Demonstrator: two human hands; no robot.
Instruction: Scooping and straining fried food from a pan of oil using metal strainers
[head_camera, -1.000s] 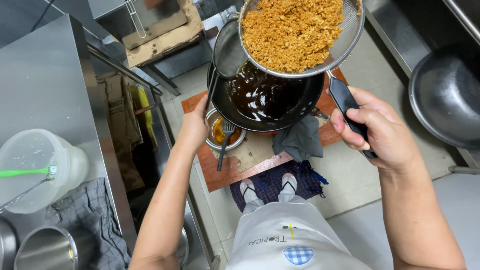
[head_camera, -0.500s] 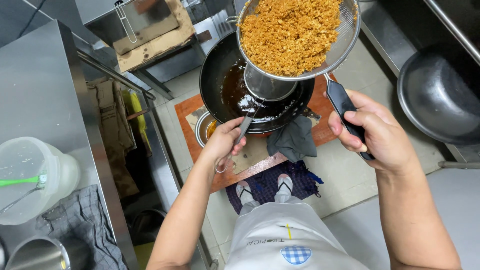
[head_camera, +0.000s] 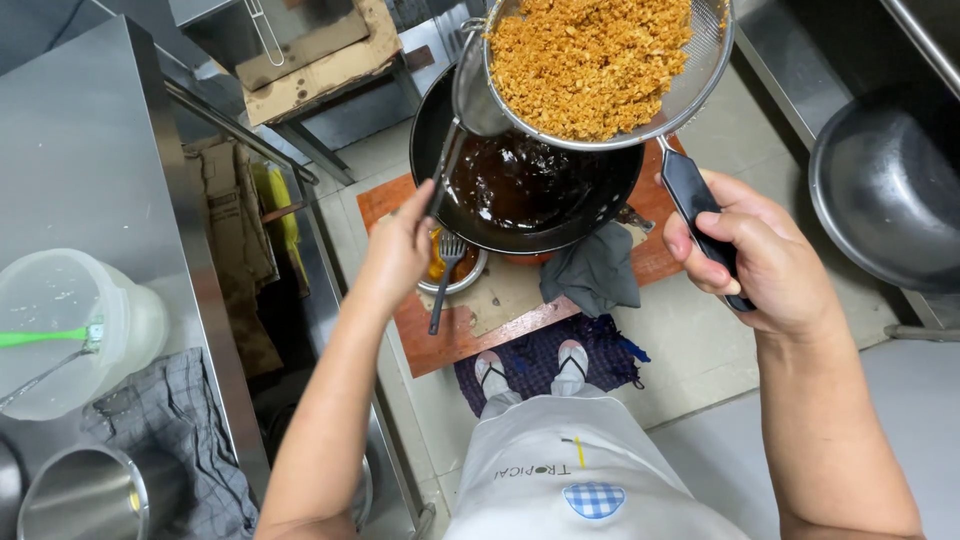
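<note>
Both hands clamped: right hand (head_camera: 760, 260) on strainer (head_camera: 600, 70) handle, upper centre over wok (head_camera: 530, 190), left hand (head_camera: 400, 250) on ladle (head_camera: 470, 100); a tilt could drop crumbs, splashing hot oil.

Fine metal mesh strainer (head_camera: 700, 70) with a matt black plastic handle (head_camera: 700, 215) holds coarse, crumbly golden bits; a polished steel ladle (head_camera: 470, 100) hangs over a dark wok (head_camera: 530, 190) of glossy oil beside rumpled grey cloth (head_camera: 595, 275).
</note>
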